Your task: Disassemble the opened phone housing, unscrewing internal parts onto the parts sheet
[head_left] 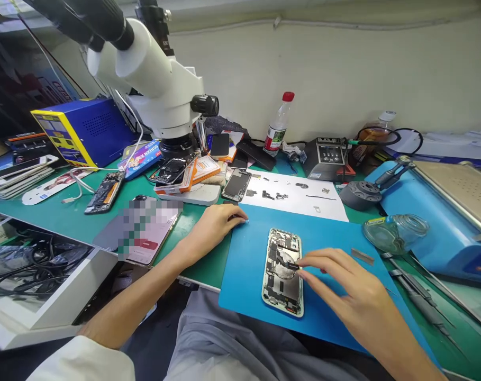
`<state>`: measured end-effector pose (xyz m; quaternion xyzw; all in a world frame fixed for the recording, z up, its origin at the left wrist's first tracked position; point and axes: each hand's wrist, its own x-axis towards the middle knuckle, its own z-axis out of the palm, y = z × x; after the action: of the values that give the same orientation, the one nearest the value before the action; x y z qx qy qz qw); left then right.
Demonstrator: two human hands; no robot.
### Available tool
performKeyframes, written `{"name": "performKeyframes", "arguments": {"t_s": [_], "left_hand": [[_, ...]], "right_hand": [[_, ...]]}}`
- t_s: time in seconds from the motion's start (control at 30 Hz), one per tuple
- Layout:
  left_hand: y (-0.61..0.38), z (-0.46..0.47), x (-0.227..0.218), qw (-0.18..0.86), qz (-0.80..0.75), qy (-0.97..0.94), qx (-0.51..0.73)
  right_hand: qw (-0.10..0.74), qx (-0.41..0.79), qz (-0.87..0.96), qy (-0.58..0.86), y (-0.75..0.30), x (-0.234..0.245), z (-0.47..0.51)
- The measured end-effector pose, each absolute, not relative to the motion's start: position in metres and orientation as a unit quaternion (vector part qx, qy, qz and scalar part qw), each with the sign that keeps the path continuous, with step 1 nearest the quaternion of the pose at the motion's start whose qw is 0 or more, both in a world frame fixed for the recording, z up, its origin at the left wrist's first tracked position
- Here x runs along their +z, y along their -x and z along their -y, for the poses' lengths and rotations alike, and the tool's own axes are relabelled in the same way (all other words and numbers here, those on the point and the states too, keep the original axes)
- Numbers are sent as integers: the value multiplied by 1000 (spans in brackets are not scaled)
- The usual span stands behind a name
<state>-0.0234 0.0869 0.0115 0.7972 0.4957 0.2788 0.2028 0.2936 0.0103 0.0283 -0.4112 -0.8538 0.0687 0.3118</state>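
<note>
An opened phone (282,296) lies on the blue mat (244,280), its inner parts exposed. My right hand (343,280) reaches over it from the right, thumb and forefinger pinching a small black phone part (291,265) above the round silvery coil in the phone's middle. Whether that part is still joined to the phone cannot be made out. At the mat's upper left edge rests my left hand (216,222), fingers curled together. A tiny pale bit shows at its fingertips, too small to name.
Loose phone parts lie on white paper (315,206) behind the mat. A microscope (156,79) towers at the left. To the right are a glass jar (395,233), screwdrivers (418,296) and a blue machine (442,238). More phones (105,193) and a bottle (275,129) stand around.
</note>
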Motion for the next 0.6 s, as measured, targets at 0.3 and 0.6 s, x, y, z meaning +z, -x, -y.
{"name": "performKeyframes", "arguments": {"t_s": [0.3, 0.6], "left_hand": [[25, -32, 12, 130, -518, -781, 324], [24, 14, -3, 99, -490, -792, 349]], "right_hand": [[312, 78, 835, 446, -278, 10, 38], [312, 96, 842, 429, -269, 8, 32]]}}
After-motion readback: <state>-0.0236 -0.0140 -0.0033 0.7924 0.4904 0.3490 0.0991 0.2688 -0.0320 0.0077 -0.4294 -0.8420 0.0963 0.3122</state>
